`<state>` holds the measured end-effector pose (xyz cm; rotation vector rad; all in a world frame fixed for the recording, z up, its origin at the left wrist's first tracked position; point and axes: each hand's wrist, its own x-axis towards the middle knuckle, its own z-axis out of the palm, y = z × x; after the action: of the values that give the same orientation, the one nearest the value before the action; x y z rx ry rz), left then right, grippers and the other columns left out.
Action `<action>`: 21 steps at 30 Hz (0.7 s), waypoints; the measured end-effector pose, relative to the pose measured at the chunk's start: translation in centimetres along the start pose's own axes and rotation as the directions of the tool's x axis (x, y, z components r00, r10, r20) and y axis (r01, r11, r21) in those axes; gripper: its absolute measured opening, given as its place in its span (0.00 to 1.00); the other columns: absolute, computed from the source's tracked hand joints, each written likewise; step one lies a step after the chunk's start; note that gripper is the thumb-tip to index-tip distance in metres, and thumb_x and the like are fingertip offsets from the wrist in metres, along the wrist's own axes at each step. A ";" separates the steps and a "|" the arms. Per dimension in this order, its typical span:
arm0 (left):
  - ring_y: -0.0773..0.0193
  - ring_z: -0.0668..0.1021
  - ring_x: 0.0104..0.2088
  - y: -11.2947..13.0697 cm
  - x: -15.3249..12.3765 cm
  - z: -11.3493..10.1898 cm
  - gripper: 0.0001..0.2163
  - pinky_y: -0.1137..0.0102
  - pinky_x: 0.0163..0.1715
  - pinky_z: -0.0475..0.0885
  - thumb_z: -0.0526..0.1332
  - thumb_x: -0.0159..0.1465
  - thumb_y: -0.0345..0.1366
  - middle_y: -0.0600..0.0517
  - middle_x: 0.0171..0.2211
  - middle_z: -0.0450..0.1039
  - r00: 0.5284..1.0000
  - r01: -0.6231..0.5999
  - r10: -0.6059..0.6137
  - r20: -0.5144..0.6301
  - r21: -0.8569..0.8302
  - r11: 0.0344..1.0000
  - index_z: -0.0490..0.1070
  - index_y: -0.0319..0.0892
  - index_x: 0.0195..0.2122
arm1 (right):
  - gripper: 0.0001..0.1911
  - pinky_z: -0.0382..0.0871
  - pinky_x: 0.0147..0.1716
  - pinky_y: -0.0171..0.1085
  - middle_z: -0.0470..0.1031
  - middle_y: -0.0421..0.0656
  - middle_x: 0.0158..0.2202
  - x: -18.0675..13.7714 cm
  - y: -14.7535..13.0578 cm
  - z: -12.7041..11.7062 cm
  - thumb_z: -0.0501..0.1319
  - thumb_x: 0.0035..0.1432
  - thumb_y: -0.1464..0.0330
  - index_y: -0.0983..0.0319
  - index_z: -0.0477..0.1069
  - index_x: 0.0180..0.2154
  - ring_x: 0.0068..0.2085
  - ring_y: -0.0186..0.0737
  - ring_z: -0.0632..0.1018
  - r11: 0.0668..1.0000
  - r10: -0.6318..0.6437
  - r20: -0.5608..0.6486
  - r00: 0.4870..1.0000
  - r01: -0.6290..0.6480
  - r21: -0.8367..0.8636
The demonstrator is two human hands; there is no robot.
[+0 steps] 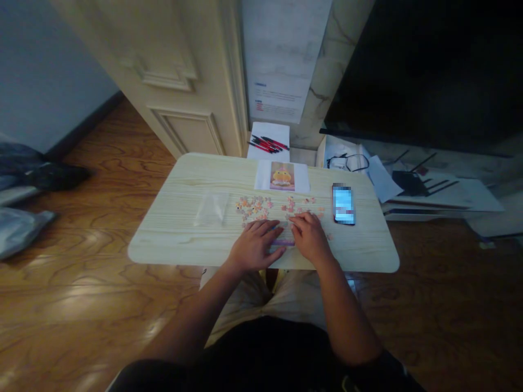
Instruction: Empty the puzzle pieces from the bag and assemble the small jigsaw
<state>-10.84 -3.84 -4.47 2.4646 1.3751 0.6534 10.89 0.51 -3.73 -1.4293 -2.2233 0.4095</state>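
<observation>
My left hand (pixel 258 244) lies on the near part of the small table with its fingers stretched out, its thumb beside a purple strip (pixel 283 243) of what looks like joined jigsaw pieces. To the right of that strip my right hand (pixel 309 234) is closed, fingertips together on the tabletop; what they pinch, if anything, is too small to make out. Loose jigsaw pieces (pixel 254 206) are heaped just beyond my left hand. More pieces (pixel 291 206) are scattered past my right fingers. Behind them a paper with a printed picture (pixel 282 177) shows a yellow figure.
A clear plastic bag (pixel 211 209) rests on the table (pixel 163 228) at the left. The phone (pixel 344 204) lies at the right with its screen lit. Beyond the back edge are red and black pens (pixel 268 144) and eyeglasses (pixel 349 162).
</observation>
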 end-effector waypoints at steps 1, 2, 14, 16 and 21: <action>0.47 0.70 0.62 0.0 0.0 0.0 0.24 0.51 0.63 0.63 0.60 0.68 0.51 0.44 0.64 0.69 1.000 0.004 -0.004 -0.003 0.000 1.000 0.71 0.46 0.62 | 0.17 0.67 0.58 0.48 0.74 0.49 0.48 0.6 0.0 0.2 0.58 0.68 0.72 0.57 0.78 0.54 0.52 0.49 0.73 1.000 0.022 -0.012 1.000 -0.022 -0.020; 0.47 0.70 0.62 0.0 0.0 0.0 0.24 0.50 0.63 0.63 0.60 0.68 0.50 0.45 0.64 0.69 1.000 0.005 -0.005 -0.002 0.001 1.000 0.71 0.46 0.62 | 0.18 0.67 0.57 0.48 0.74 0.49 0.47 1.1 0.0 0.4 0.57 0.68 0.73 0.58 0.78 0.54 0.52 0.49 0.73 0.999 0.037 -0.016 0.999 -0.037 -0.036; 0.46 0.69 0.62 0.1 0.1 -0.1 0.27 0.49 0.64 0.61 0.60 0.67 0.50 0.46 0.63 0.71 1.000 0.023 -0.023 0.018 -0.005 1.000 0.69 0.45 0.64 | 0.12 0.70 0.51 0.45 0.79 0.46 0.43 2.4 0.5 0.6 0.61 0.62 0.76 0.59 0.77 0.46 0.47 0.47 0.76 0.996 0.062 0.032 0.998 -0.064 0.058; 0.46 0.69 0.62 0.1 0.1 -0.1 0.27 0.49 0.64 0.61 0.60 0.67 0.50 0.46 0.63 0.70 0.999 0.022 -0.022 0.026 -0.012 1.000 0.69 0.45 0.64 | 0.13 0.71 0.50 0.43 0.80 0.45 0.44 2.0 0.7 0.2 0.60 0.63 0.76 0.59 0.77 0.47 0.46 0.45 0.78 0.984 0.076 0.006 0.997 -0.076 0.163; 0.45 0.69 0.62 0.2 0.1 -0.1 0.27 0.48 0.64 0.60 0.60 0.67 0.50 0.46 0.63 0.71 0.999 0.015 -0.015 0.036 -0.011 1.000 0.69 0.45 0.65 | 0.08 0.75 0.45 0.41 0.83 0.42 0.40 0.4 1.5 -0.2 0.62 0.64 0.68 0.56 0.80 0.42 0.41 0.42 0.82 0.913 0.210 0.001 0.978 -0.196 0.357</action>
<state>-10.69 -3.81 -4.27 2.4424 1.3718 0.6087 12.02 1.45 -4.15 -1.4544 -1.8551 0.8044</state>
